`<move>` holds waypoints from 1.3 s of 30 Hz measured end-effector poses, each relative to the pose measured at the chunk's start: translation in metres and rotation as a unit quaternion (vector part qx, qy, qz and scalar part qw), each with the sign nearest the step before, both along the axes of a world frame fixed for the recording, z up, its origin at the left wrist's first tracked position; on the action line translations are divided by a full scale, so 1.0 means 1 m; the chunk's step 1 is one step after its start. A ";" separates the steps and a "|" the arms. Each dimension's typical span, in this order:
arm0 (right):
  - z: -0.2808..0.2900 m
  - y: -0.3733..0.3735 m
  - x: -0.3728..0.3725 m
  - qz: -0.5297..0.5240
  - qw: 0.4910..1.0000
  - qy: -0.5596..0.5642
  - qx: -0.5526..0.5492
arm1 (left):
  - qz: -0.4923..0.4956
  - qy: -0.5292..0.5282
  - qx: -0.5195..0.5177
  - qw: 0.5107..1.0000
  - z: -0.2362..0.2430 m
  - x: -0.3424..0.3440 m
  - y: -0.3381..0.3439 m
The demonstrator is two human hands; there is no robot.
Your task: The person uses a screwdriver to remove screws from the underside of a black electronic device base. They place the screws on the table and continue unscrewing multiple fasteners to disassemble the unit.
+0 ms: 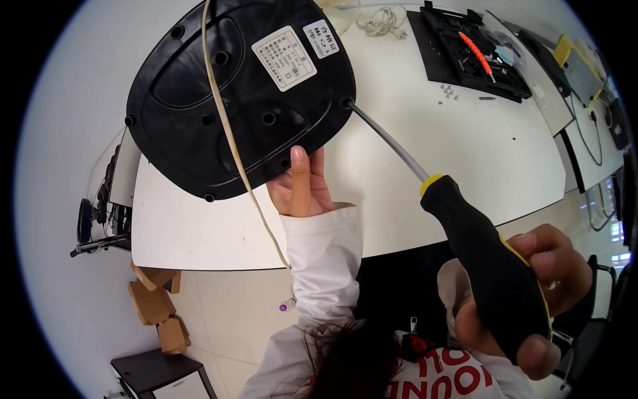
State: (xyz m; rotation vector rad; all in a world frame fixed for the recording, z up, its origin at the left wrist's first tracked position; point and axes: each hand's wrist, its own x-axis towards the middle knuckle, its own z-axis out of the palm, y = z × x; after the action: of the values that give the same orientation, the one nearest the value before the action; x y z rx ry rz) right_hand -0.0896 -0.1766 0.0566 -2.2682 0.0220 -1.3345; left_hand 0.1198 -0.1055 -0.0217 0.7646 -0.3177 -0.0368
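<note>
A black plastic appliance base point(179, 100) is tilted up over the table, its underside facing me, with recessed holes and two white labels. My left hand point(302, 183) grips its lower edge, thumb on the underside and the other fingers mostly hidden behind. A pale power cord point(229, 133) hangs across the base and down past the table edge. My right hand point(531, 292) is wrapped round the black-and-yellow handle of a screwdriver point(475, 246). The screwdriver's tip meets a hole at the base's right edge; whether a screw sits inside is hidden.
On the white table point(412, 213), an open black tool case point(478, 53) at the far right holds an orange-handled screwdriver point(476, 53). Several small screws point(449, 92) lie near it. A coiled white cable point(382, 22) lies at the back. Cardboard boxes point(151, 302) stand on the floor at left.
</note>
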 end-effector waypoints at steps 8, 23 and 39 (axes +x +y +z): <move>0.008 0.002 -0.001 -0.077 0.995 0.050 -0.046 | 0.002 -0.003 0.001 1.000 -0.001 0.002 -0.003; -0.017 -0.006 -0.012 0.112 0.989 -0.037 0.091 | -0.020 -0.002 -0.007 1.000 -0.003 0.002 -0.007; -0.018 -0.008 -0.004 0.119 0.991 -0.060 0.003 | -0.005 0.002 0.002 1.000 -0.004 0.001 -0.002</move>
State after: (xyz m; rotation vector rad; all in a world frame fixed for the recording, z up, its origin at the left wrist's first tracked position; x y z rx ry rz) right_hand -0.0936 -0.1842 0.0390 -2.1050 -0.2764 -1.3368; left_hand 0.1210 -0.1078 -0.0257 0.7660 -0.3173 -0.0477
